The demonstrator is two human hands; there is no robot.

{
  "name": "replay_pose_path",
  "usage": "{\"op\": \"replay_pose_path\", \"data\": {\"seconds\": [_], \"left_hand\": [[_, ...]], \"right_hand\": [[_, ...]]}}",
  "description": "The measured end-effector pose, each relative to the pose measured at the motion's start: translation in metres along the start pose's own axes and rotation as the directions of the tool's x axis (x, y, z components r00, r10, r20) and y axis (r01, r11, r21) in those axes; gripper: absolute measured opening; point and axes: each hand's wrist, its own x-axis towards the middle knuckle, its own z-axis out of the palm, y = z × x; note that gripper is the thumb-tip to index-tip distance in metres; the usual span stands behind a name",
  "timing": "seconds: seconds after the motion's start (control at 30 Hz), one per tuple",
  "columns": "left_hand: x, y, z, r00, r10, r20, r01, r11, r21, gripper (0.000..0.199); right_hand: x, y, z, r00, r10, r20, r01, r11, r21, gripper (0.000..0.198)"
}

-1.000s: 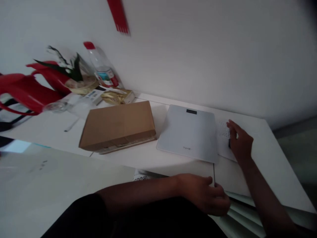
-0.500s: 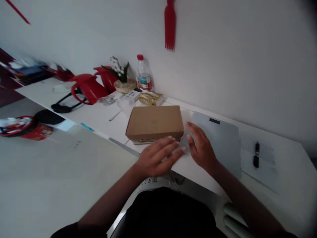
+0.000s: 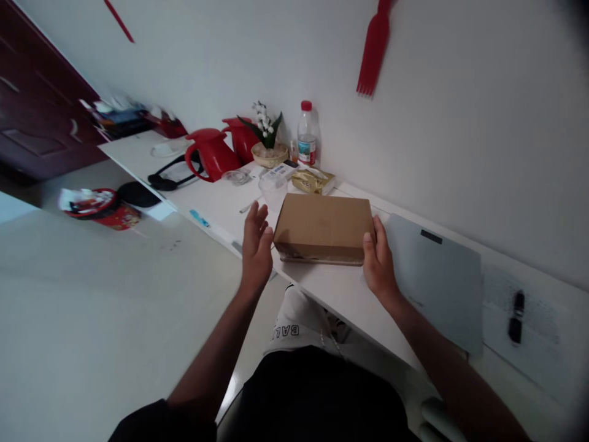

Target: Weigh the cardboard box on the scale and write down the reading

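Observation:
A closed brown cardboard box [image 3: 324, 220] lies on the white table in front of me, its front face towards my body. My right hand [image 3: 380, 264] is at the box's right end, thumb on the front corner and fingers along the right side. At the left end, my left hand [image 3: 257, 250] is raised beside the box with its fingers apart and nothing in them. A small gap seems to part it from the cardboard. The box's underside and the right fingertips are hidden.
Right of the box lie a grey laptop [image 3: 432, 276] and a black watch-like object [image 3: 516, 316] on paper. Behind stand a bottle [image 3: 307, 138], a gold packet [image 3: 313, 181], a flower pot [image 3: 270, 155] and red jugs [image 3: 212, 153]. A red bin [image 3: 108, 215] sits left of the table.
My hands have moved apart from near the box's front right corner: the left to its left end, the right onto its right end. The view has turned left.

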Motion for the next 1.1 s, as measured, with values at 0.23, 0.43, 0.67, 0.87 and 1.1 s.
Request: {"op": "replay_pose_path", "data": {"seconds": [0.23,0.43,0.67,0.87,1.1], "left_hand": [[-0.012,-0.006,0.009,0.957,-0.29,0.032,0.291,0.948,-0.13,0.062],[-0.017,-0.008,0.013,0.961,-0.275,0.026,0.276,0.96,-0.057,0.055],[-0.021,-0.017,0.017,0.956,-0.294,0.015,0.294,0.947,-0.13,0.052],[-0.022,-0.019,0.019,0.952,-0.305,0.003,0.303,0.943,-0.139,0.052],[-0.019,-0.016,0.02,0.957,-0.29,-0.018,0.285,0.948,-0.143,0.053]], "right_hand": [[-0.003,0.004,0.003,0.994,0.09,-0.059,-0.085,0.992,0.09,0.068],[-0.007,0.006,0.004,0.991,0.121,-0.053,-0.113,0.986,0.125,0.069],[-0.01,0.003,0.007,0.992,0.116,-0.053,-0.109,0.987,0.12,0.071],[-0.011,0.006,0.009,0.99,0.134,-0.053,-0.127,0.984,0.128,0.075],[-0.008,0.006,0.008,0.993,0.116,-0.015,-0.113,0.985,0.131,0.073]]}}
